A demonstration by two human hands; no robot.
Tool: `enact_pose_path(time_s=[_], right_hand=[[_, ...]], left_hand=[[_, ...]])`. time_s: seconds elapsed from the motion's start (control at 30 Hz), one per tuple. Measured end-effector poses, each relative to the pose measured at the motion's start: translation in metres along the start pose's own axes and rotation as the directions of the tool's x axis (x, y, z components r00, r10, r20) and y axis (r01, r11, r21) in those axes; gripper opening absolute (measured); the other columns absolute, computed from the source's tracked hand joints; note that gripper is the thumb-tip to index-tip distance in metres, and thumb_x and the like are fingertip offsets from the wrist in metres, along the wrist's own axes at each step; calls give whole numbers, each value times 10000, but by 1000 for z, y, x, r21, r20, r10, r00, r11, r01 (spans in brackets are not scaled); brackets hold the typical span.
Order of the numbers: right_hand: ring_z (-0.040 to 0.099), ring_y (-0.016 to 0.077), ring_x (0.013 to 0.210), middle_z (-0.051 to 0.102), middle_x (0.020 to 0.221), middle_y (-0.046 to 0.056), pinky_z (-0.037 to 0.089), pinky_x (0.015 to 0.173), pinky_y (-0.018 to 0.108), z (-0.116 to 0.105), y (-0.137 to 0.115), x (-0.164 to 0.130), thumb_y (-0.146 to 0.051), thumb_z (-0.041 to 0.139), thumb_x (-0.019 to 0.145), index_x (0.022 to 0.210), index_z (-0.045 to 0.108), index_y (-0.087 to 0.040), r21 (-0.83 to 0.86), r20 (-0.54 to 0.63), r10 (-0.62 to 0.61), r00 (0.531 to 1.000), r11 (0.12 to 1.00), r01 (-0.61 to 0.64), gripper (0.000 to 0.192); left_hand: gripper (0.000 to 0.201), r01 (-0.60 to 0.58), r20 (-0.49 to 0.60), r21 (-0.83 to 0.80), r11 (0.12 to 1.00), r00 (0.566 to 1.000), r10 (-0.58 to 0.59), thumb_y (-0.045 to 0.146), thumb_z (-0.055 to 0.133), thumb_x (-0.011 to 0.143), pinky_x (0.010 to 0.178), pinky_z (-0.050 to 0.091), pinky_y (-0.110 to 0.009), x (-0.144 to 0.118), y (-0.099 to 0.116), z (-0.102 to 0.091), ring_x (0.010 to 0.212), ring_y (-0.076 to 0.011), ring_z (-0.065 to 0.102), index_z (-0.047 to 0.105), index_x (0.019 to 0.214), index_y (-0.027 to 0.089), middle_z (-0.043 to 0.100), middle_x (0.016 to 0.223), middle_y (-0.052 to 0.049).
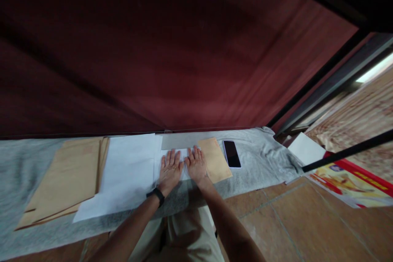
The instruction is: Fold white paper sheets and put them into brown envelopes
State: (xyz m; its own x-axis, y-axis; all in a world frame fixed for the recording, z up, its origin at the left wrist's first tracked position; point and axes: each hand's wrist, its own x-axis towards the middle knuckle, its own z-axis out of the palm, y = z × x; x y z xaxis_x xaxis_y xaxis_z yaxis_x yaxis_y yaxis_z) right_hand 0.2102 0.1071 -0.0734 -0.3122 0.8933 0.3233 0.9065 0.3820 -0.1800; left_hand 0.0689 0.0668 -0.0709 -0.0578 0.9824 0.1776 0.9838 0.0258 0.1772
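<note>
My left hand (170,170) lies flat, fingers outstretched, on a small piece of white paper (184,175), which looks folded. Beside it, my right hand (197,166) presses flat on the same paper, fingers pointing forward and thumbs nearly touching. Both palms hide much of the paper. Just right of my right hand is a small tan envelope (218,161), its left edge close to or under the hand. To the left of my left hand lies a pile of large white sheets (130,168), and beyond it several large brown envelopes (72,172) overlap.
A phone (232,154) with a dark screen lies right of the small envelope. Everything rests on a wrinkled grey cloth (260,159). A dark red panel (184,69) rises behind. On the right are a black metal bar (346,151), a colourful printed box (353,182) and floor tiles (294,221).
</note>
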Motion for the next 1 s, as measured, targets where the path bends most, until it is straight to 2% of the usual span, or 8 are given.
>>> enact_pose_path(time_s=[0.27, 0.33, 0.43, 0.53, 0.73, 0.87, 1.0], right_hand=[[418, 271, 1464, 451, 1566, 179, 304, 1206, 451, 2, -2, 0, -376, 437, 1057, 1506, 471, -110, 28, 4, -34, 999, 999, 34, 523], [405, 256, 1474, 456, 1570, 143, 301, 1211, 440, 0, -2, 0, -365, 427, 1059, 1507, 476, -131, 53, 46, -67, 997, 996, 65, 507], [390, 237, 1484, 437, 1590, 81, 275, 1228, 448, -3, -2, 1, -322, 416, 1056, 1506, 484, -195, 76, 111, -148, 983, 987, 140, 472], [378, 231, 1490, 408, 1606, 71, 248, 1240, 462, -7, -1, 2, -296, 401, 1057, 1508, 480, -208, 77, 144, -172, 975, 984, 162, 466], [366, 257, 1498, 381, 1615, 113, 268, 1225, 488, -7, -8, -5, -325, 417, 1062, 1521, 465, -212, 79, 124, -88, 988, 994, 79, 475], [363, 302, 1498, 347, 1618, 188, 294, 1206, 510, -4, -18, -20, -330, 439, 1051, 1525, 456, -145, 48, 56, 46, 997, 998, -49, 509], [334, 327, 1509, 321, 1618, 234, 311, 1188, 536, 0, -26, -38, -322, 411, 1055, 1532, 431, -85, 39, -14, 106, 994, 994, -106, 533]], left_hand=[[599, 9, 7, 42, 999, 1000, -9, 395, 363, 1016, 1252, 181, -487, 20, -8, -5, 1541, -309, 259, 417, 1539, 106, 323, 1643, -175], [585, 7, 12, 47, 999, 1000, -8, 363, 347, 1016, 1251, 182, -494, 16, -7, -5, 1541, -307, 259, 422, 1535, 103, 337, 1638, -167], [561, -85, 36, 38, 996, 996, 84, 270, 297, 1012, 1259, 129, -538, 4, -4, -4, 1553, -291, 224, 418, 1544, 138, 347, 1642, -110], [571, -147, 50, 32, 989, 988, 145, 227, 274, 1002, 1260, 68, -580, -7, -2, -4, 1562, -282, 193, 406, 1554, 170, 350, 1642, -65], [570, -134, 32, 16, 991, 990, 134, 249, 300, 996, 1259, 87, -578, -7, -2, -7, 1558, -281, 209, 421, 1547, 173, 360, 1636, -80], [570, -96, 30, -4, 995, 995, 96, 272, 297, 1000, 1264, 93, -555, -6, -1, -7, 1552, -269, 233, 417, 1550, 179, 352, 1640, -83], [571, -88, 28, -9, 996, 996, 89, 289, 289, 1007, 1266, 97, -545, -5, 0, -7, 1553, -263, 232, 409, 1555, 181, 349, 1642, -82]])
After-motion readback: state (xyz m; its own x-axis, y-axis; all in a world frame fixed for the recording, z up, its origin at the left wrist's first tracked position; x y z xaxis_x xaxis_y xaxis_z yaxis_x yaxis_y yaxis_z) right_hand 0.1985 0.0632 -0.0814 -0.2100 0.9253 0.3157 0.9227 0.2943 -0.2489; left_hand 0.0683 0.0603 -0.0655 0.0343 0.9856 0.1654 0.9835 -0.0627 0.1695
